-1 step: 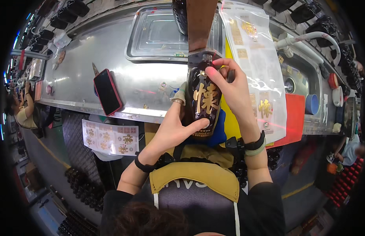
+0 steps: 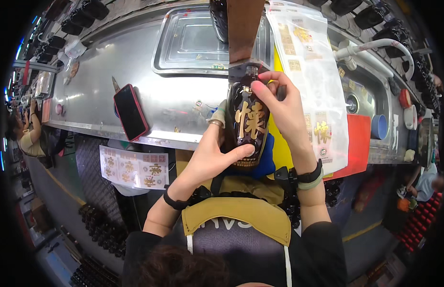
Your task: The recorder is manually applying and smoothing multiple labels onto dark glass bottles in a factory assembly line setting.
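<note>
A dark, glossy bottle (image 2: 240,103) with large gold lettering lies with its neck away from me, in front of a brown upright post. My left hand (image 2: 210,155) grips its lower left side, thumb on the front near the base; the fingers behind it are partly hidden. There is a pale cover on one of those left fingers. My right hand (image 2: 284,105) is at the bottle's shoulder and neck, forefinger beside the neck and thumb just below, its other fingers curled. Right of the bottle hang translucent sheets of gold stickers (image 2: 322,95).
A steel tray (image 2: 193,43) sits at the far side of the metal bench, with a red-edged phone (image 2: 131,112) to the left. A smaller sticker sheet (image 2: 134,167) hangs at the near edge. On the right are a sink (image 2: 363,91), a blue cup (image 2: 379,126) and a red sheet (image 2: 357,143).
</note>
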Action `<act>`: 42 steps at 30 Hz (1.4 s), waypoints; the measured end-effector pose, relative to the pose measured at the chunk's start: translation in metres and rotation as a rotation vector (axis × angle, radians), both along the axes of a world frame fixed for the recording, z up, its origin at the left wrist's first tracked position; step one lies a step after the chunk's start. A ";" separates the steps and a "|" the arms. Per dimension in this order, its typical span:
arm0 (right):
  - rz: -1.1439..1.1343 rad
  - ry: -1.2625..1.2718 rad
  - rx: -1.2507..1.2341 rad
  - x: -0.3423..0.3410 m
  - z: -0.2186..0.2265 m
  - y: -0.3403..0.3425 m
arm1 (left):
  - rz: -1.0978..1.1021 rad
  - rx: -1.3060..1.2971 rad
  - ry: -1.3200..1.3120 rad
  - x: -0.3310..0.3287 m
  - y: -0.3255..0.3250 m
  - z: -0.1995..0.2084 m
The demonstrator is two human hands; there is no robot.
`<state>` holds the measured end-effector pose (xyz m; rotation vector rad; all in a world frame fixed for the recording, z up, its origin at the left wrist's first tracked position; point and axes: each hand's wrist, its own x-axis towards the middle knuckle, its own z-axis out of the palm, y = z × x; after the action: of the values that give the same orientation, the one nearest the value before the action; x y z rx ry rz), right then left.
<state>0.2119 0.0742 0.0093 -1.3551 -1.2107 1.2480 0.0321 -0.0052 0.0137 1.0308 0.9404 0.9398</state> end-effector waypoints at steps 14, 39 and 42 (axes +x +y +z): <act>0.008 0.194 -0.045 0.004 -0.004 -0.019 | 0.068 -0.113 -0.125 -0.001 0.015 0.002; 0.086 0.217 -0.096 0.018 -0.007 -0.049 | 0.059 -0.088 -0.134 -0.004 0.015 -0.001; 0.108 0.248 -0.119 0.021 -0.008 -0.050 | 0.062 -0.073 -0.129 -0.004 0.015 -0.001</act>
<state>0.2327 0.0245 0.0011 -1.1894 -1.0604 1.5367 0.0286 0.0099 0.0122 0.8729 0.8963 1.0043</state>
